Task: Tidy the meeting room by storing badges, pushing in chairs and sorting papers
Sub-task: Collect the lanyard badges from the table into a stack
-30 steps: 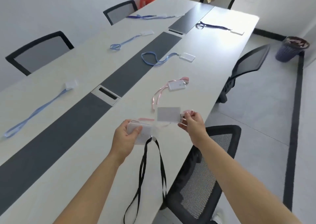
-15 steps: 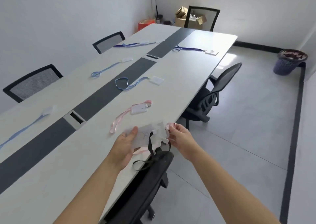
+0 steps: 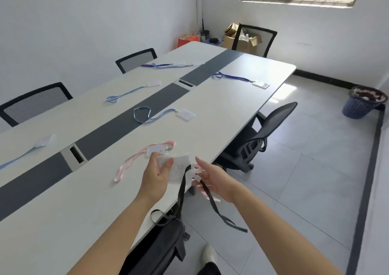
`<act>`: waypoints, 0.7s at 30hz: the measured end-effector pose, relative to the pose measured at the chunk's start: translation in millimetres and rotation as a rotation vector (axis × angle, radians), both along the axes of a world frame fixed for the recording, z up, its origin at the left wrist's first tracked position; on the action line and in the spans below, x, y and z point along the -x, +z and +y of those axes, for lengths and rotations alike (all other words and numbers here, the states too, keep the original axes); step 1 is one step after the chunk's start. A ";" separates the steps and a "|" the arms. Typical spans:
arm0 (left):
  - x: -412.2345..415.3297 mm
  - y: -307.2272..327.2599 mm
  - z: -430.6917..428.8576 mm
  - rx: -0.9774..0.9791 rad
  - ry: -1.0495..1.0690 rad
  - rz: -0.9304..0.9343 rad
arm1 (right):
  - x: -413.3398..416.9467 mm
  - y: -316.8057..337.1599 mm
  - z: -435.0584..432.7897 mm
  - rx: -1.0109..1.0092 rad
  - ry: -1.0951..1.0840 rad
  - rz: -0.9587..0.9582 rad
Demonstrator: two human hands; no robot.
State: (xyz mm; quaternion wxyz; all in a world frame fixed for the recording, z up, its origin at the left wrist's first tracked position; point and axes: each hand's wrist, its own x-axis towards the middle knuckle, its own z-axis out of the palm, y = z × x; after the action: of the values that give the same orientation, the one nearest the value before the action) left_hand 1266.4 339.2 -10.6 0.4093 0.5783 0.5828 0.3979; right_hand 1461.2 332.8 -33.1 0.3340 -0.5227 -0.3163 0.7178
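Meeting-room desk (image 3: pixel 221 110), white, dark centre strip | blue-lanyard badges (image 3: pixel 186 114) scattered along it; pink-lanyard badge (image 3: pixel 156 149) near front edge | left grip (image 3: pixel 156 176) thumb pinching clear badge stack (image 3: pixel 179 169) above desk edge | black lanyard (image 3: pixel 181 192) hanging from stack | right grip (image 3: pixel 212 180) fingers spread, straps draped across | swivel chair (image 3: pixel 263 136) standing out from desk, right.

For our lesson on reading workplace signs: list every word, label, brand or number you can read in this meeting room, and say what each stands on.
No text is legible.
On the badge holder in the left hand: a faint round mark, no readable letters.
On the badges lying on the table: too small to read.
On the red box and cardboard box in the far corner: any print is too blurred.
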 end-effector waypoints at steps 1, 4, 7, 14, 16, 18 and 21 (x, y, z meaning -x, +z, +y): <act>-3.8 -4.8 13.0 -0.045 -0.018 0.039 | -3.9 -0.1 12.9 -0.013 0.042 -0.028; -7.1 -18.6 47.5 -0.086 -0.108 0.044 | -13.7 -0.7 45.5 -0.074 0.117 -0.104; -13.6 -25.3 87.9 0.016 -0.077 -0.039 | -24.2 -2.9 86.4 -0.084 0.138 -0.154; -37.1 -22.1 161.7 0.181 0.107 -0.248 | -61.0 -4.6 178.0 -0.107 0.233 -0.246; -36.8 -27.4 172.5 0.233 0.169 -0.259 | -63.8 -13.3 196.7 -0.088 0.266 -0.274; -33.0 -34.0 182.4 0.255 0.222 -0.252 | -63.7 -20.9 213.1 -0.091 0.291 -0.313; -29.4 -45.6 193.8 0.265 0.341 -0.264 | -70.0 -41.5 245.6 -0.091 0.314 -0.419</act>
State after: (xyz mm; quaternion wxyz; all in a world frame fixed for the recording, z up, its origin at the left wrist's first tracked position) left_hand 1295.8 533.0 -56.2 0.4811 0.3559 0.6607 0.4532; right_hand 1531.2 578.4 -74.6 0.1688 -0.5888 -0.4879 0.6220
